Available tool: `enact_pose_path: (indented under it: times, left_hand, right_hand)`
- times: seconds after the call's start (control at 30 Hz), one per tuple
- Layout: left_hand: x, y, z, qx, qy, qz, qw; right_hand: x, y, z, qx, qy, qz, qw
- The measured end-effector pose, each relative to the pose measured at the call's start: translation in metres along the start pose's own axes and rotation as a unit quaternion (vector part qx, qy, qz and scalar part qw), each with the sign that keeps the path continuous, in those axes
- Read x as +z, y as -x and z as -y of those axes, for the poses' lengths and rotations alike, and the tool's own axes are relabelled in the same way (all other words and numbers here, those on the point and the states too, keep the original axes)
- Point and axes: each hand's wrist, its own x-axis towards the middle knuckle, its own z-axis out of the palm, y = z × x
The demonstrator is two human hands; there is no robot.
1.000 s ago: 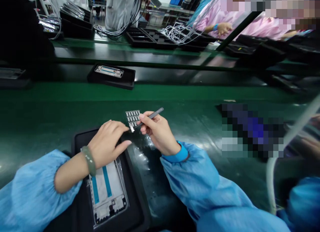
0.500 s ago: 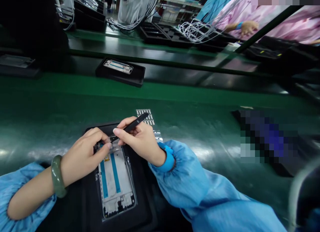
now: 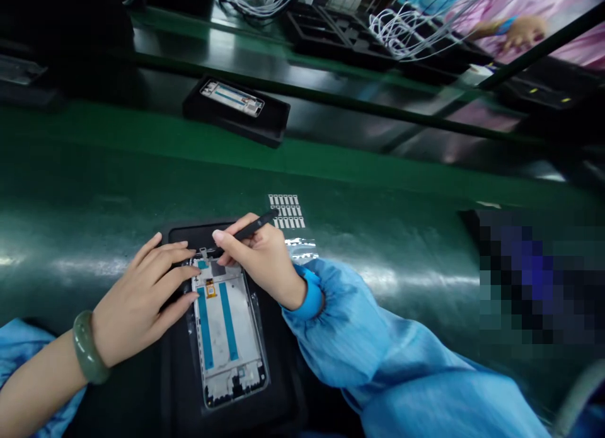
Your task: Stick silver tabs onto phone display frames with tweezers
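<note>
Black tray holds the phone frame, long axis near to far. Left hand, spread, gripping nothing, lies at its left edge; right hand pinches a black pen-like tool, tip just right of a small pale tab at the far end, contact unclear.

This looks like an electronics workshop: phone frames, black trays, probably cables.

I watch from one head-worn view, facing forward and down across the green desk. It is close: the left hand and right hand show large, left of centre. The frame tilts, the far rail sloping down rightward, and reaches pink clothing at top right.
</note>
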Motion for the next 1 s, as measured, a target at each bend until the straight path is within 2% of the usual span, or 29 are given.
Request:
enact_pose_path:
  times: [0.1, 0.37, 1.0]
  left_hand:
    - [0.0007, -0.0001, -0.0029, -0.021, 0.014, 0.003, 1.000]
    - [-0.0009, -0.0018, -0.0050, -0.023, 0.029, -0.001, 0.999]
    - [-0.0051, -0.0018, -0.0077, -0.027, 0.006, 0.015, 1.000]
  right_hand:
    - [-0.0043, 0.0051, -0.0015, -0.015, 0.042, -0.016, 0.999]
    - [-0.0050, 0.0088, -0.0007, -0.032, 0.113, -0.018, 0.993]
    - [-0.0022, 0.0091, -0.0012, -0.023, 0.111, -0.005, 0.994]
